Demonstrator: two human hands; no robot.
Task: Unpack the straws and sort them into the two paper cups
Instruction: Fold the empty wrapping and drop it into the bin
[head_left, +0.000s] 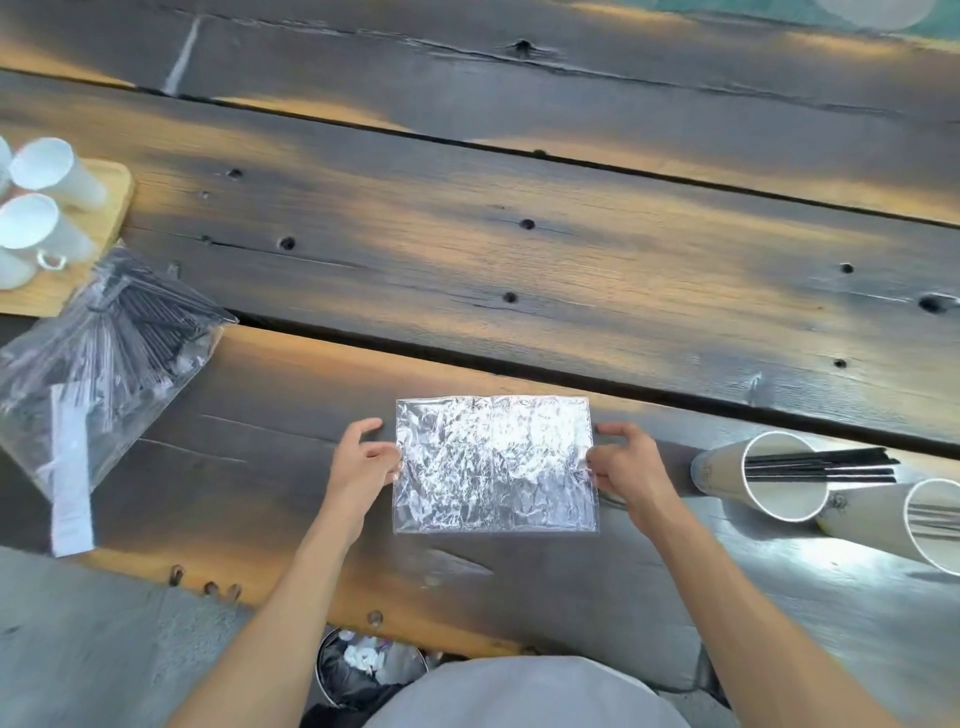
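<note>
A flat, crinkled, empty clear plastic bag (493, 465) lies on the dark wooden table in front of me. My left hand (363, 467) pinches its left edge and my right hand (626, 470) pinches its right edge. At the right stand two paper cups: the nearer-centre paper cup (727, 467) holds several black straws (821, 465), and the far-right paper cup (872, 519) holds several thin straws (935, 519) that look pale or clear. At the left lies a second clear bag (98, 358) full of black straws.
A wooden tray (111, 208) with several white cups (39, 171) sits at the far left. A bin (363, 670) with rubbish stands below the table's near edge. Gaps run between the table planks (519, 260).
</note>
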